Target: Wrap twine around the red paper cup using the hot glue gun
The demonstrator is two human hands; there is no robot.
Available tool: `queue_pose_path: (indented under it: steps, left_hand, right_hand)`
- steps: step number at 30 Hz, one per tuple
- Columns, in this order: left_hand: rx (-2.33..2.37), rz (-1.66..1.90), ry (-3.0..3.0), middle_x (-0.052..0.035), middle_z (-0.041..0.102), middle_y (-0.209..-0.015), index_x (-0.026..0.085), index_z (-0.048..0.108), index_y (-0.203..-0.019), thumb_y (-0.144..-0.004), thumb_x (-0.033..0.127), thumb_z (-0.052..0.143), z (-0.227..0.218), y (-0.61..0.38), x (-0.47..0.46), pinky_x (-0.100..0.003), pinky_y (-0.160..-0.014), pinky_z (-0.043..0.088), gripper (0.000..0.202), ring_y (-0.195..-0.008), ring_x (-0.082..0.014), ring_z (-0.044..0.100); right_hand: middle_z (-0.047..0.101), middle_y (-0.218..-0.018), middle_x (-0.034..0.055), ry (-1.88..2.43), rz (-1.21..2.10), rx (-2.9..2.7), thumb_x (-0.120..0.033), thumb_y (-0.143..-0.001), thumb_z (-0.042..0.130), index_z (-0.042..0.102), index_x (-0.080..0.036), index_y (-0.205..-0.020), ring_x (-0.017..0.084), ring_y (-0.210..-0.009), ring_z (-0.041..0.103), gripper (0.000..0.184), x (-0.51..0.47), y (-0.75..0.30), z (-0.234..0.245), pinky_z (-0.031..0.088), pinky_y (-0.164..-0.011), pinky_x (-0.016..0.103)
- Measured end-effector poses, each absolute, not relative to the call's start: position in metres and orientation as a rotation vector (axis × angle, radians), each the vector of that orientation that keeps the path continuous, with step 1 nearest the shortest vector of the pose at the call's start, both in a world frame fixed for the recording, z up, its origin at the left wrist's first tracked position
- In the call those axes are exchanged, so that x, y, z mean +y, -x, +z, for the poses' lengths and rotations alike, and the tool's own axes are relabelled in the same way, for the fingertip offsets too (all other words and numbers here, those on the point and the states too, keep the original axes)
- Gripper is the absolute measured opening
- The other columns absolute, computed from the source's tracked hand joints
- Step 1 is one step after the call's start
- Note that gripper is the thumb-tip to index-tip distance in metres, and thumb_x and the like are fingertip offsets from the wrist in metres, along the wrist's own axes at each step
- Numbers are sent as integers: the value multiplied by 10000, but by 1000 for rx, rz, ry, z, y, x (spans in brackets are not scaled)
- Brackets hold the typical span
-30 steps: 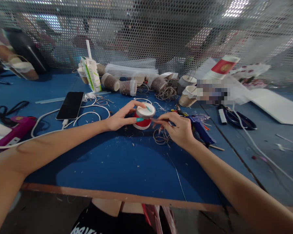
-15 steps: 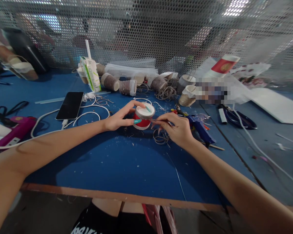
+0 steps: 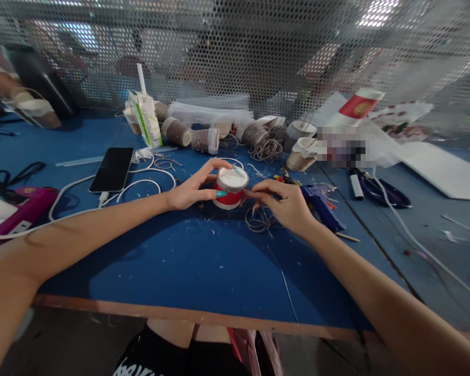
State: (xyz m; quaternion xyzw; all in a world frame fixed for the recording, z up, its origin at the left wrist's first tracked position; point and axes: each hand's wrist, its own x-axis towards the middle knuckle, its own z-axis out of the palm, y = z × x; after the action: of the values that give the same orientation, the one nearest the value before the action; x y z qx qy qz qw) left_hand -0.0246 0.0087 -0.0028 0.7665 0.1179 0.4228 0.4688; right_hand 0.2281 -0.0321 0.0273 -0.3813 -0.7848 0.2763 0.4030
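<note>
A small red paper cup (image 3: pixel 230 189) stands upside down on the blue table (image 3: pixel 188 261), its white base facing up. My left hand (image 3: pixel 194 187) grips it, thumb on the near side and fingers over the far rim. My right hand (image 3: pixel 288 206) pinches a thin brown twine end (image 3: pixel 250 194) against the cup's right side. A loose coil of twine (image 3: pixel 259 219) lies just under that hand.
Behind are several twine-wrapped cups (image 3: pixel 206 138), a drink carton (image 3: pixel 144 117) with a straw, a phone (image 3: pixel 113 168) on a white cable, a blue glue gun (image 3: pixel 323 206), scissors (image 3: pixel 379 190) and a pink tool (image 3: pixel 21 206). A perforated metal screen (image 3: pixel 238 52) closes the back.
The cup has tipped more upright under my left hand. My right hand has shifted slightly left, closer against the cup.
</note>
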Motion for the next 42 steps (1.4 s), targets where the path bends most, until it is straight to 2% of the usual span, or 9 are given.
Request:
queue_pose_path:
  steps: [7, 11, 13, 17, 20, 22, 28, 36, 42]
  left_hand:
    - [302, 1054, -1889, -92, 552, -1377, 291, 501, -1296, -828, 405, 727, -3, 24, 10, -442, -1068, 473, 532, -1251, -275, 559]
    - [323, 1054, -1864, -98, 571, -1359, 283, 491, -1304, -814, 437, 740, -5, 24, 10, -463, -1074, 467, 571, -1259, -289, 559]
    - [337, 1052, -1842, -96, 578, -1343, 282, 479, -1310, -801, 439, 757, -5, 24, 10, -477, -1083, 457, 601, -1265, -294, 558]
    - [397, 1028, -1822, -85, 543, -1368, 297, 437, -1325, -777, 400, 795, -4, 23, 9, -519, -1102, 441, 662, -1254, -292, 568]
    - [435, 1035, -1821, -87, 455, -1453, 301, 441, -1298, -771, 373, 805, -3, 22, 7, -542, -1114, 435, 645, -1274, -297, 560]
    - [445, 1040, -1818, -88, 447, -1448, 297, 447, -1295, -765, 359, 809, -2, 20, 5, -553, -1119, 431, 645, -1306, -311, 540]
    - [453, 1023, -1822, -81, 500, -1353, 296, 434, -1338, -767, 335, 806, -2, 19, 4, -573, -1150, 382, 682, -1316, -310, 537]
    - [361, 1090, -1834, -100, 533, -1337, 308, 397, -1388, -835, 503, 720, -10, 25, 8, -522, -1114, 411, 669, -1285, -301, 558]
    - [416, 1290, -1792, -113, 635, -1269, 260, 496, -1310, -854, 568, 652, -12, 23, 9, -499, -1074, 451, 572, -1194, -281, 618]
  right_hand:
    - [698, -699, 6, 997, 670, -2023, -363, -925, 642, 716, -226, -811, 152, -572, 641, 193, -32, -231, 32, 511, -601, 313]
    - [705, -728, 19, 1013, 535, -2061, -352, -930, 638, 706, -231, -851, 180, -646, 662, 160, -32, -232, 31, 523, -640, 342]
    - [728, -873, 46, 994, 425, -2047, -372, -897, 686, 692, -236, -953, 205, -743, 679, 148, -32, -234, 29, 538, -672, 366]
    - [624, -1241, 112, 881, 245, -1983, -393, -874, 696, 563, -260, -1253, 277, -1030, 653, 423, -31, -238, 24, 565, -871, 489]
    - [542, -1387, 116, 764, 199, -2018, -379, -895, 654, 455, -301, -1376, 332, -1265, 557, 526, -32, -240, 23, 485, -1043, 580]
    - [506, -1457, 112, 700, 218, -2094, -377, -917, 612, 386, -321, -1434, 354, -1364, 490, 567, -34, -239, 24, 413, -1116, 621]
    - [496, -1434, 113, 690, 206, -2308, -399, -929, 546, 317, -330, -1501, 381, -1327, 489, 620, -39, -235, 25, 366, -1099, 672]
    - [478, -1414, 127, 748, 216, -2276, -489, -923, 525, 328, -306, -1496, 386, -1306, 462, 634, -36, -236, 15, 348, -1082, 661]
    - [512, -1380, 111, 775, 233, -2249, -506, -906, 540, 390, -319, -1443, 377, -1288, 457, 588, -37, -235, 16, 361, -1069, 629]
